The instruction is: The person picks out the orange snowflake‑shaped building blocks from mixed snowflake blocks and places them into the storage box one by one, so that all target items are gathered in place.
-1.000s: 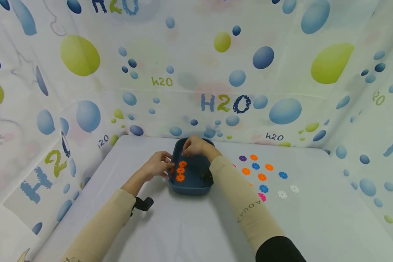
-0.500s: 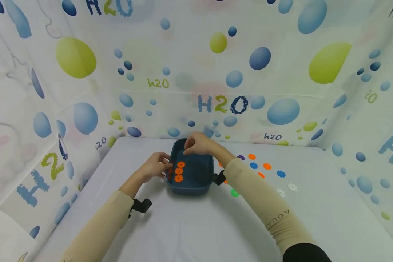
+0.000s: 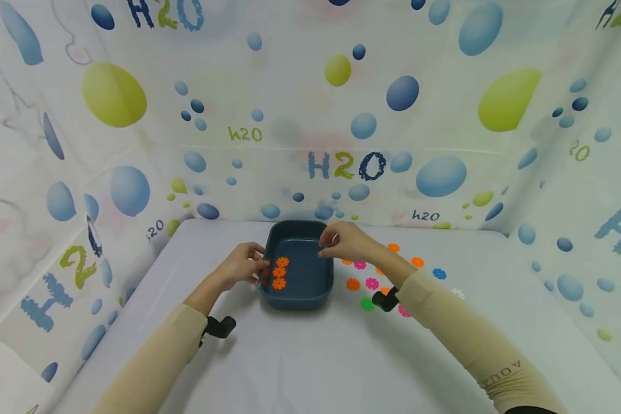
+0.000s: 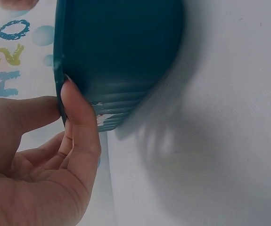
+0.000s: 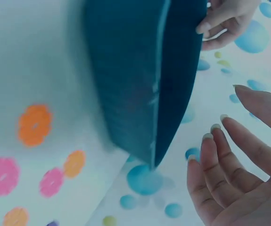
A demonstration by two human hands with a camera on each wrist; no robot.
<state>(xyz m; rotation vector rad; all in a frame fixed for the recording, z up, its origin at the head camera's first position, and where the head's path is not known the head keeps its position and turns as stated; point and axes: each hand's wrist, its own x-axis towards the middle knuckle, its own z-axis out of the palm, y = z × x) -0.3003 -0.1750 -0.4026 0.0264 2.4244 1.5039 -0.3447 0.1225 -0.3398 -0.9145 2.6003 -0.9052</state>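
A dark blue rectangular tub (image 3: 296,302) stands on the white table. Inside it, along its left side, three orange flower-shaped pieces (image 3: 279,272) lie in a column, with an orange patch on the wall beside them. My left hand (image 3: 240,265) grips the tub's left rim; in the left wrist view the thumb and fingers (image 4: 81,122) pinch the wall from both sides. My right hand (image 3: 345,241) is over the tub's right rim. Its fingers (image 5: 229,165) are spread, with nothing between them and the thumb in the right wrist view.
Right of the tub lie scattered flower pieces: several orange ones (image 3: 353,284), pink ones (image 3: 372,283), a green one (image 3: 367,304), a blue one (image 3: 439,273) and a white one (image 3: 457,293). A patterned curtain (image 3: 284,155) rises behind the table.
My right hand has moved right, from inside the tub to over its right rim, and its fingers have parted. The left hand keeps its grip on the rim.
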